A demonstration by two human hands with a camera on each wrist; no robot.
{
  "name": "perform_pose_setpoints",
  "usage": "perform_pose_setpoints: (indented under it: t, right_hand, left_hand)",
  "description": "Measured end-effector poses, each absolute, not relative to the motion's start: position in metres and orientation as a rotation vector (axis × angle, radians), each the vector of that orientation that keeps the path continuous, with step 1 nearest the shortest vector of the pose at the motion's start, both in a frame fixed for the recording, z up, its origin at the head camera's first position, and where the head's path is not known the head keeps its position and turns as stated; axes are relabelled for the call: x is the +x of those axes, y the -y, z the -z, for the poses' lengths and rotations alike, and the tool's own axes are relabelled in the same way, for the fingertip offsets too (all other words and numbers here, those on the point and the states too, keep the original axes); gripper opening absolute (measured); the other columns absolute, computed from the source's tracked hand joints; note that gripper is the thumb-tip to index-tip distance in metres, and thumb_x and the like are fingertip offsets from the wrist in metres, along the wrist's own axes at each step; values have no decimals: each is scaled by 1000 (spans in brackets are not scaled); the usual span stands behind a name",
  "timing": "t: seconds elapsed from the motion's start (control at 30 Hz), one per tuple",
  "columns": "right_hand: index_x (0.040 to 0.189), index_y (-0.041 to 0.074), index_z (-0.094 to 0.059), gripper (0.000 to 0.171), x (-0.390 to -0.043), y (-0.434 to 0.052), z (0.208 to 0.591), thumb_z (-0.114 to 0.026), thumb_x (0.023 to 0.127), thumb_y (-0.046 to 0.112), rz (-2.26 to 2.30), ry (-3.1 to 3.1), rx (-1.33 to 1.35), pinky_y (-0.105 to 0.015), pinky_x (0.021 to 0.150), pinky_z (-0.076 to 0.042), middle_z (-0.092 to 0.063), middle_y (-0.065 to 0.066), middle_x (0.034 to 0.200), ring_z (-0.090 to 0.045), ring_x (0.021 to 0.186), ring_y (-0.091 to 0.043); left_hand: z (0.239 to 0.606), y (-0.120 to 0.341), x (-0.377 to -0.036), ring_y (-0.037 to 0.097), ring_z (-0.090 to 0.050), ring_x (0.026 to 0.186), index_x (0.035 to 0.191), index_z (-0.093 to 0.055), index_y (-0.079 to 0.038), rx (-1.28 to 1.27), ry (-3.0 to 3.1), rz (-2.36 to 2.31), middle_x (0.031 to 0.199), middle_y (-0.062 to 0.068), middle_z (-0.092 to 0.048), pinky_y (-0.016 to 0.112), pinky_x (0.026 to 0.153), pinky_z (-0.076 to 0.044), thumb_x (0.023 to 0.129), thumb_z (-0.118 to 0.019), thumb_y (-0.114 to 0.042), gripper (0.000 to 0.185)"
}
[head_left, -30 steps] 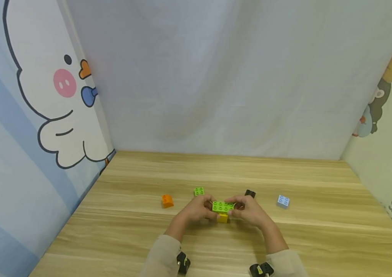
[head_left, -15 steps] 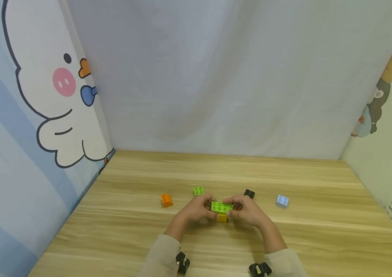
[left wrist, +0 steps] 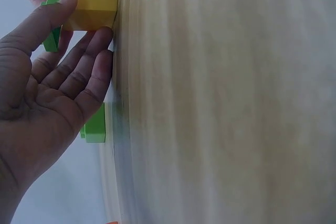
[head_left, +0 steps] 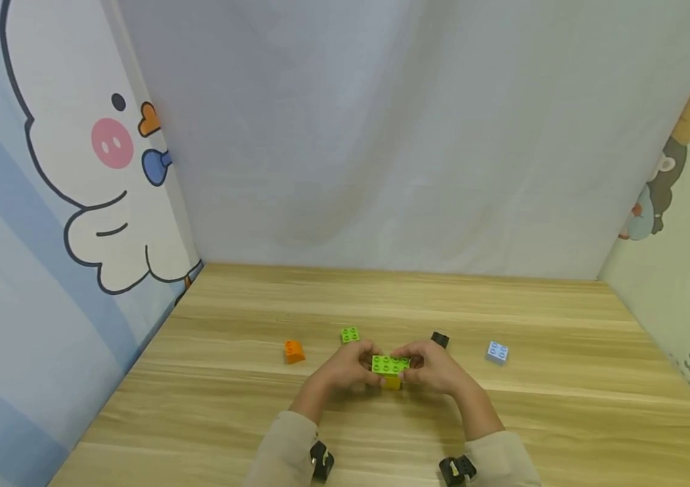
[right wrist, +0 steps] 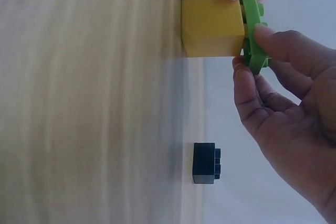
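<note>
At the middle of the wooden table a flat green brick sits on top of a yellow brick. My left hand pinches the yellow brick between thumb and fingers, beside the green brick. My right hand pinches the right end of the green brick above the yellow brick, which stands on the table. Fingertips of the other hand show at the top edge of each wrist view.
Loose bricks lie behind the hands: a small green brick, an orange one further left, a black one and a light blue one to the right. Cloth walls close in three sides.
Both hands and the stacked bricks have drifted very slightly left. The grips look the same.
</note>
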State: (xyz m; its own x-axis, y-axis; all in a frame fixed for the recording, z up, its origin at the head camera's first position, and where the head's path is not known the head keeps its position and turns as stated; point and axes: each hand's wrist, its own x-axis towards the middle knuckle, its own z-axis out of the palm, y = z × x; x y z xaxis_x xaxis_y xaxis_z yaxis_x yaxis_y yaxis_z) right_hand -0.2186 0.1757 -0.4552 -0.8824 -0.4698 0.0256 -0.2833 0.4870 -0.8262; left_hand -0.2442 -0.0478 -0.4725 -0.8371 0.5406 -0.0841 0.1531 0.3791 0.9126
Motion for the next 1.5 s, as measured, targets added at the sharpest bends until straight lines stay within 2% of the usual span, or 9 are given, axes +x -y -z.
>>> perform_pose_setpoints:
  t: [0.43, 0.73, 1.17, 1.5]
  right_hand:
    - [117, -9, -71, 33, -217, -174, 451, -72, 84, -5, 1374, -2505, -628, -30, 68, -51, -73, -15, 107, -59, 81, -18]
    - [117, -9, -71, 32, -217, -175, 450, -71, 86, -7, 1372, -2500, -612, -28, 68, -53, -72, -16, 108, -60, 80, -17]
    - [118, -7, -72, 34, -221, -175, 444, -73, 84, -7, 1303, -2518, -654, -29, 67, -50, -72, -11, 102, -56, 78, -16]
    - [119, -8, -71, 32, -223, -177, 446, -73, 86, -6, 1290, -2518, -669, -28, 66, -49, -70, -10, 99, -56, 77, -15]
  left_hand:
    - [469, 50, -242, 16, -65, 91, 113, -65, 2, 607, -2270, -1434, 100, 11, -71, 29, 80, -55, 82, -81, 4, 35]
    - [468, 49, -242, 15, -65, 91, 114, -66, 2, 597, -2271, -1448, 101, 10, -72, 30, 85, -55, 81, -82, 4, 36]
    - [473, 48, -245, 14, -62, 89, 110, -67, -2, 641, -2362, -1351, 101, 5, -70, 28, 79, -53, 81, -83, 1, 33]
    - [472, 44, -247, 14, -58, 86, 109, -67, -4, 635, -2378, -1308, 95, 2, -66, 28, 77, -50, 80, -86, -2, 34]
